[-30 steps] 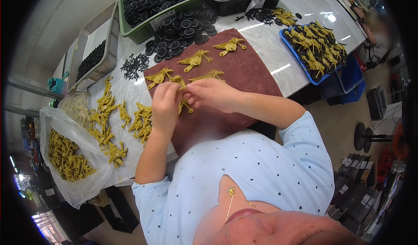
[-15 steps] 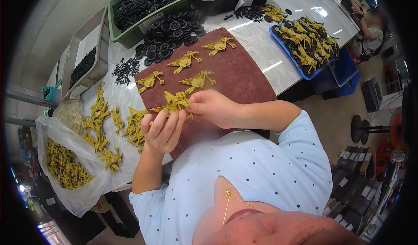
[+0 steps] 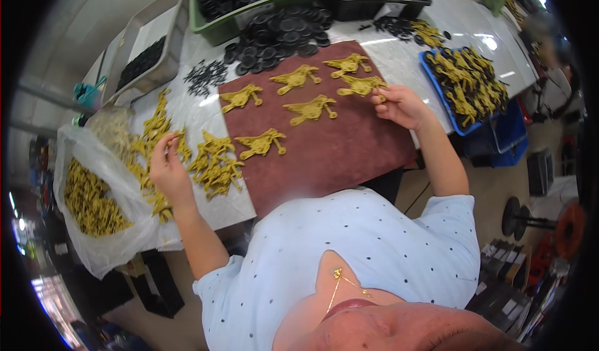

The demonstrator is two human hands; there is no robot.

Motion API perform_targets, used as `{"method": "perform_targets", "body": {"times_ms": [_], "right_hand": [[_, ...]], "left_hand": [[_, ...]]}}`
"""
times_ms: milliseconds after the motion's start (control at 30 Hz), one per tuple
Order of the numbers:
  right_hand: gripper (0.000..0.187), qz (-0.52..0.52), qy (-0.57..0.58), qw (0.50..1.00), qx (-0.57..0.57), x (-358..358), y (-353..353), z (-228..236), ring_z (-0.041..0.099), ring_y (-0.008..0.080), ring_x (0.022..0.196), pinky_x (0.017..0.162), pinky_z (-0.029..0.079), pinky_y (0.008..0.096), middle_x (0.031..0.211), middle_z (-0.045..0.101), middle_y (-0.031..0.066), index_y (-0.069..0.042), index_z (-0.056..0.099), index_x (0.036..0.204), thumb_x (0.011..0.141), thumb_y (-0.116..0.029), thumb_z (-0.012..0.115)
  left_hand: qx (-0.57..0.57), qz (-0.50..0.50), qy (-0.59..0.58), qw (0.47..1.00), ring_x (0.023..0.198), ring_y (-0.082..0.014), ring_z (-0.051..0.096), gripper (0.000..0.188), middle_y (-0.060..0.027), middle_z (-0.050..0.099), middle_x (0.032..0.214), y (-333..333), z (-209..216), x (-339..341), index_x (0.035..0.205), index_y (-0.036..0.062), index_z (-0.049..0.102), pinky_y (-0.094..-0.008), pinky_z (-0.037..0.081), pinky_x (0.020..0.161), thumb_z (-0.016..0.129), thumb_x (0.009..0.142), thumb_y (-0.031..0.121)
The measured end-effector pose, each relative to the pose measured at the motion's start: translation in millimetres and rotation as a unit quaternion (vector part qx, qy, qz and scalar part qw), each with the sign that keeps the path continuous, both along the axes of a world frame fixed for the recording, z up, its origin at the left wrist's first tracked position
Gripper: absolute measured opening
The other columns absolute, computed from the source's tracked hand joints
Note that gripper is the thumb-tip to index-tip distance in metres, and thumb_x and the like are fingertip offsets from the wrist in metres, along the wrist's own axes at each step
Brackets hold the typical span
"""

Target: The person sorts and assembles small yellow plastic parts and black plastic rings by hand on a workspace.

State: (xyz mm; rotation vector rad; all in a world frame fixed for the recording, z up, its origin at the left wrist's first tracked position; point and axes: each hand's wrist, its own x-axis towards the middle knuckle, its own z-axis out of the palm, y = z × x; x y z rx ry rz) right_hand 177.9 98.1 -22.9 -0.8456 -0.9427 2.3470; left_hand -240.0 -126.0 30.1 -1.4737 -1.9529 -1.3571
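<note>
Taking the middle of the maroon cloth [image 3: 331, 157] as the dial's centre, the clear plastic bag [image 3: 137, 232] at 8 o'clock holds a mass of yellow pieces, and the grey bin [image 3: 176, 23] at 10 o'clock holds black ones. The left hand [image 3: 170, 167], towards 9 o'clock, has its fingertips at a straggling row of yellow parts [image 3: 157, 125]; thumb and fingers sit close together, but I cannot tell whether they pinch anything. A yellow heap [image 3: 215, 164] lies between that hand and the cloth. Small black pieces [image 3: 206, 78] are scattered at 10 o'clock; at 11 stands the green bin [image 3: 218, 31], loose black wheels [image 3: 284, 36] just in front. Five flat yellow pieces [image 3: 310, 109] lie on the cloth: one near its middle, others towards 9 and at 10, 11 and 1 o'clock. Between 1 and 2, near the cloth's edge, is a matching yellow part [image 3: 359, 86], its right end pinched between thumb and fingers of the right hand [image 3: 400, 106]. Farther out, between 2 and 3, a blue tray [image 3: 440, 94] is piled with yellow-and-black pieces.
</note>
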Motion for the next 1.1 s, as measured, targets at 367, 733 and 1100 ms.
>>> {"method": "perform_targets", "body": {"times_ms": [367, 733, 1100], "right_hand": [[0.029, -0.05, -0.515, 0.737, 0.435, -30.5, -11.1, -1.4, 0.061, 0.0261, 0.055, 0.051, 0.048, 0.0357, 0.078, 0.064, 0.0185, 0.001, 0.046, 0.114, 0.093, -0.019, 0.051], [0.033, -0.07, -0.544, 0.636, 0.543, -23.6, -24.0, 18.5, 0.062, 0.0415, 0.078, 0.067, 0.047, 0.0456, 0.078, 0.065, 0.023, -0.003, 0.047, 0.116, 0.091, -0.022, 0.056], [0.027, -0.103, -0.521, 0.654, 0.539, -28.4, -33.2, 25.9, 0.064, 0.0356, 0.076, 0.067, 0.049, 0.0402, 0.08, 0.065, 0.0198, -0.003, 0.052, 0.112, 0.09, -0.017, 0.057]], "left_hand": [[-0.201, -0.033, 0.077, 0.976, 0.099, -0.0342, 0.059, 0.041, -0.0188, 0.061, 0.106, -23.9, -60.1, 27.6, 0.116, 0.0026, 0.059, -0.0376, 0.047, 0.088, 0.054, 0.077, -0.008], [-0.358, 0.149, 0.004, 0.922, 0.09, -0.0352, 0.06, 0.04, -0.0202, 0.062, 0.099, -10.2, -56.4, -70.6, 0.115, 0.0025, 0.06, -0.0424, 0.048, 0.08, 0.064, 0.076, 0.009], [-0.134, -0.131, -0.555, 0.81, 0.068, -0.0084, 0.055, 0.018, -0.0041, 0.065, 0.081, -33.3, -17.5, -93.2, 0.093, 0.0031, 0.06, -0.0226, 0.043, 0.061, 0.055, 0.093, 0.021]]}}
